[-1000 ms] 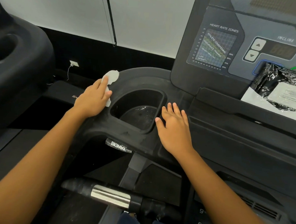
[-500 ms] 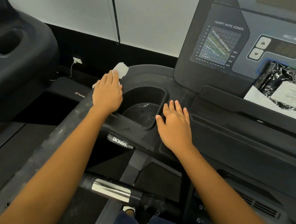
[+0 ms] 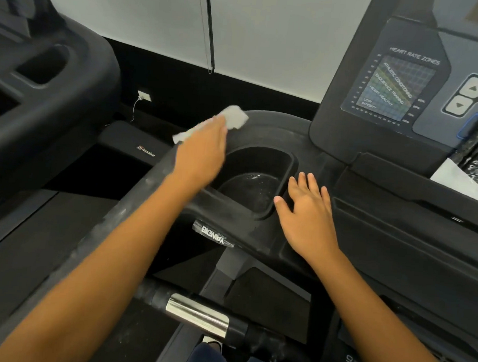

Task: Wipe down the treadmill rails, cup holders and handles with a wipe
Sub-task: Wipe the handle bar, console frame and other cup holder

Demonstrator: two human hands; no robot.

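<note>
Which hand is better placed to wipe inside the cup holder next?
Left. The left hand already holds the wipe at the cup holder's far-left rim. The right hand lies flat and empty on the near-right rim, likely bracing.

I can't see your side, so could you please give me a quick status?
Left hand pressing wipe on rim beside cup holder. Right hand flat, empty. Nothing blocking.
</note>
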